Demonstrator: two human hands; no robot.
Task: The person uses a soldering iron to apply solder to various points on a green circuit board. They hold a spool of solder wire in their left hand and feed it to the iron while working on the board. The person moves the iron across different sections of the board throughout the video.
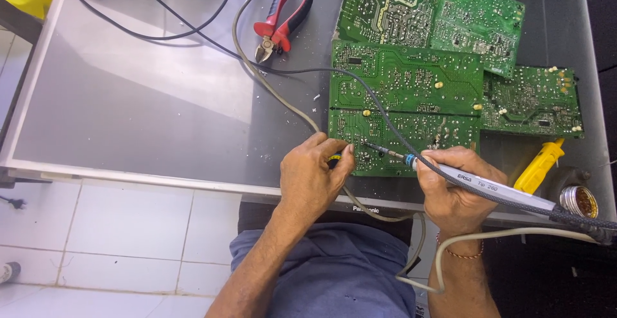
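Right hand (453,189) is wrapped around a grey soldering iron (488,186) like a pen, tip down on the near green circuit board (405,132) close to its front-left corner. Left hand (312,176) sits right at that board's left edge, fingers curled in and pinching something small with a yellow bit showing, can't really tell what it is from here. 4 more green boards are stacked behind and to the right. Red-handled cutters (281,19) lie well back on the grey worktop (141,106), and a yellow-handled tool (540,164) rests beside a round tin (578,201) near the right wrist.
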